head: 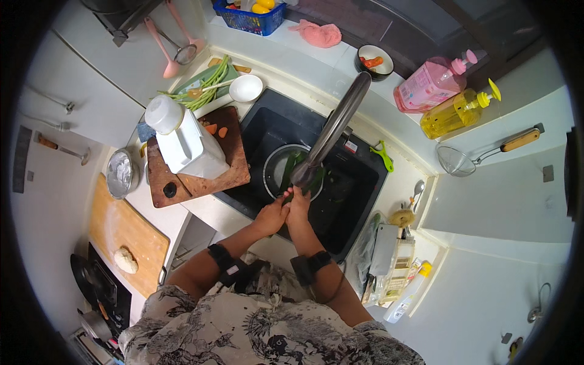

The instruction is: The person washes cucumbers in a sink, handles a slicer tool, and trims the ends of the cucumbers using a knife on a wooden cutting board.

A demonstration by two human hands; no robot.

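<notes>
Both hands meet over the black sink [365, 200], just below the spout of the dark metal faucet [331, 123]. Between the fingers of my left hand [270, 217] and my right hand [299, 207] shows a dark green vegetable [288, 197], mostly covered by the hands. A round metal-rimmed bowl [269, 165] sits in the basin beneath them. Inside it lie more long green vegetables [292, 160], possibly cucumbers, partly hidden by the faucet head.
Left of the sink, a brown cutting board [205, 187] bears a white container [196, 146] and orange pieces [222, 132]. Dough [125, 260] lies on a wooden board [148, 244]. A green peeler [383, 156] rests at the sink's right rim; a cleaver [385, 248] stands in a rack.
</notes>
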